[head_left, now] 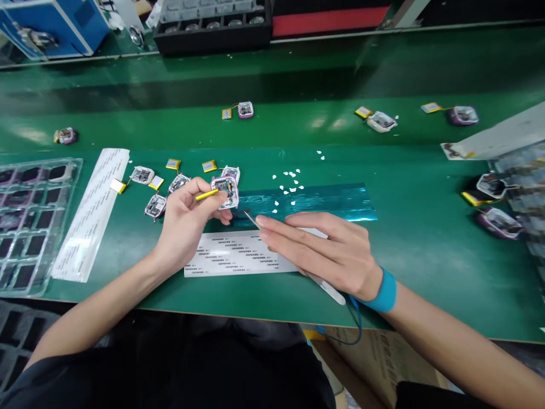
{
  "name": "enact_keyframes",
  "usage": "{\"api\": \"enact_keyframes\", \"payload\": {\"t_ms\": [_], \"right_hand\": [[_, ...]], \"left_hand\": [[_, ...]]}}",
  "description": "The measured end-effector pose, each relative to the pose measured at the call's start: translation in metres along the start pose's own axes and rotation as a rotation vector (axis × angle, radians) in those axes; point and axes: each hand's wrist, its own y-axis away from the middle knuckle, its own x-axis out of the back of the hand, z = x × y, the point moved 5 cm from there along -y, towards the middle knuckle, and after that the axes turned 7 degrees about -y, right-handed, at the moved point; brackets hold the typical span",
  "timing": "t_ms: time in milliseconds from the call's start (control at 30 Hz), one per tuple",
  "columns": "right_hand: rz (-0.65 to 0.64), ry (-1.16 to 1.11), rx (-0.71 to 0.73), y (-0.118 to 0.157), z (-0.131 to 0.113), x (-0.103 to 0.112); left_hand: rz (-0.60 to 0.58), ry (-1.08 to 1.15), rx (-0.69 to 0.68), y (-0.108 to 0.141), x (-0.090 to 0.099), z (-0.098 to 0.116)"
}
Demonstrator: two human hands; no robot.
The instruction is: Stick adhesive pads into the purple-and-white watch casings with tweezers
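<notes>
A green tabletop [426,272] fills most of the view. Along its far side stand a blue box [87,25], at the left, and a black tray [213,43] with clear plastic pieces in it; right of the tray runs a red strip [332,21]. The person's dark clothing [170,363] shows at the near edge, with a cardboard box [383,358] below the tabletop.

Eleven small casings can be counted: the one in hand, four in a group around and behind the left hand [185,221], four farther back in a spread-out row [246,109], and two at the right [498,222]. Two white printed sheets lie here, one slanted at the left [91,216] and one below the hands [234,253]. One strip of teal film [332,199] lies beyond the right hand [327,250], with more than ten white stickers [293,190] scattered on and near it. One clear compartment tray [28,292] sits at the far left.

The watch-like casing [225,193] is raised over the tabletop, pinched in the left hand's fingers. It is open, pale with a pinkish rim, its circuit board exposed; a yellow-edged battery [207,195] sticks out beside the thumb. The right hand grips slim metal tweezers [326,288], their tips near the casing but apart from it. A blue band [385,291] circles the right wrist, with a blue cord [360,324] hanging close by.
</notes>
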Motion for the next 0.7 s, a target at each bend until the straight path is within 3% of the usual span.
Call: {"api": "enact_keyframes", "payload": {"t_ms": [167, 700], "right_hand": [[0.016, 0.006, -0.009, -0.001, 0.003, -0.006], [-0.011, -0.002, 0.033, -0.003, -0.002, -0.013]], "left_hand": [[-0.075, 0.051, 0.049, 0.007, -0.008, -0.001], [-0.063, -0.001, 0.036, 0.010, -0.010, -0.006]]}}
